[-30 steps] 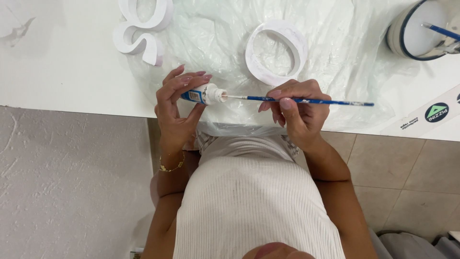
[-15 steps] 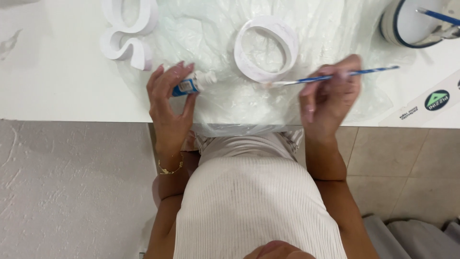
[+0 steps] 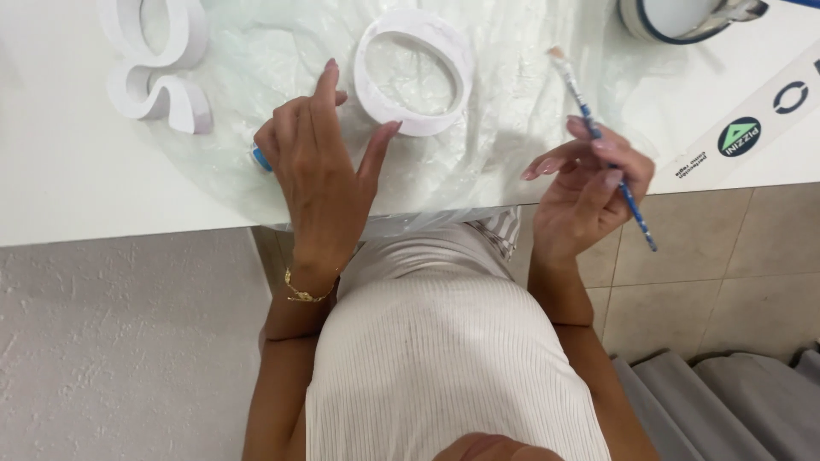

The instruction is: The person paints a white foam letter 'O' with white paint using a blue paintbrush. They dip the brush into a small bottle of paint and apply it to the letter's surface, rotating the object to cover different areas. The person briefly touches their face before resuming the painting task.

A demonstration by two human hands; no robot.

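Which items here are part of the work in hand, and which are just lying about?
In use:
- paintbrush, held in the right hand
- small blue-capped tube, under the left hand
- white oval ring, by the left fingertips
- plastic sheet under it

Lying about:
- white S-shaped letter
- cup
- printed strip

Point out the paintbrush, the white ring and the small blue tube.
paintbrush (image 3: 589, 119), head view, on the blue handle.
white ring (image 3: 453, 51), head view, on its right wall.
small blue tube (image 3: 259, 159), head view, on its visible end.
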